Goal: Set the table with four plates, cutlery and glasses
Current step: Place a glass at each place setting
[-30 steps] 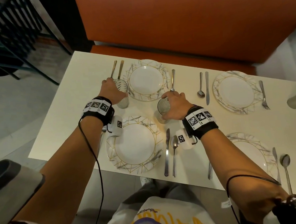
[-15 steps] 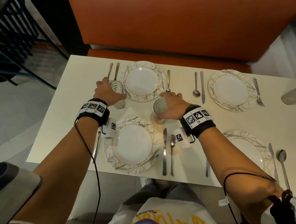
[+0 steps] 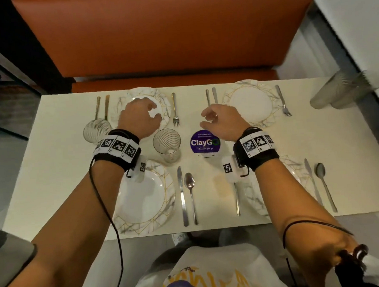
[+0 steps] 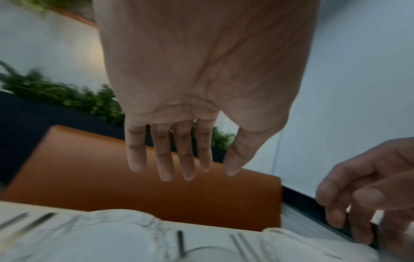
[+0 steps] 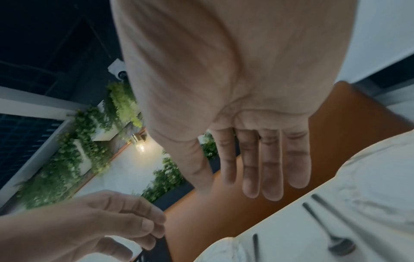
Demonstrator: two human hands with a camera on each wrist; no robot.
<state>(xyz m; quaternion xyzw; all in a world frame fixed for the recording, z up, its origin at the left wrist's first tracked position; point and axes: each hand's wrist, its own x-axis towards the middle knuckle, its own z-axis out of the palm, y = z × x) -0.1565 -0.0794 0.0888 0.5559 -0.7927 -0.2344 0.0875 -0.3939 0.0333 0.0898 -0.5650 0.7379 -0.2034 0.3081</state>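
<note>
From the head view, two glasses stand on the bench point(image 3: 60, 163), one point(image 3: 97, 130) far left and one point(image 3: 167, 144) in the middle; four plates and cutlery are laid. I judge the next move is fetching the blurred glasses point(image 3: 344, 91) at the far right.

The left wrist view shows the left hand point(image 4: 201, 88) released, fingers straight, holding nothing.

The right wrist view shows the right hand point(image 5: 257, 97) likewise empty.

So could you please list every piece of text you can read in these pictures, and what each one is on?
"ClayGO": white letters on the round purple sign on the table.
Small lines above and below it on that sign: too blurred to read.
Shirt print: cut off, unreadable.
Wristbands: only black-and-white coded squares, no words.
</note>
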